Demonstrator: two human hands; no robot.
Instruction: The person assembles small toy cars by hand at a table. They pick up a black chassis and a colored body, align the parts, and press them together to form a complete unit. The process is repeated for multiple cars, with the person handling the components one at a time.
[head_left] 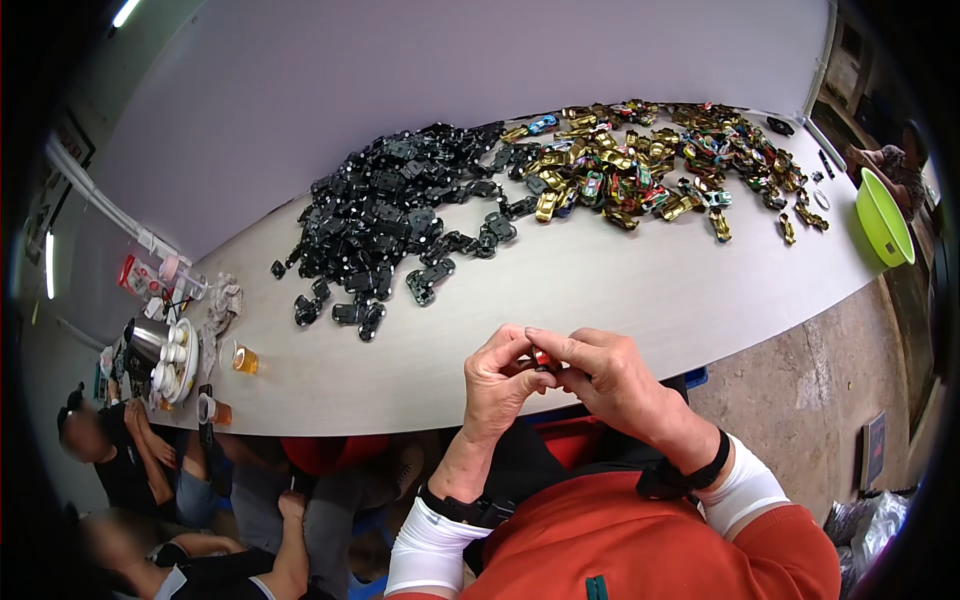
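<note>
Both my hands meet above the near edge of the table, fingertips closed around a small red-and-black toy car (542, 357). My left hand (498, 378) grips it from one side, with thumb and fingers pinched. From the other side my right hand (610, 378) presses on it with thumb and forefinger. Most of the car is hidden by the fingers. Beyond my hands lies a big heap of black toy car bases (385, 205) with small wheels. To its right spreads a pile of gold and multicoloured toy car shells (630, 170).
The pale table (540, 285) runs along a wall. A lime-green basin (884, 220) stands at its right end. On the left are a cup of amber drink (244, 360), a tray of white cups (183, 370) and a crumpled cloth (222, 302). Other people sit at lower left.
</note>
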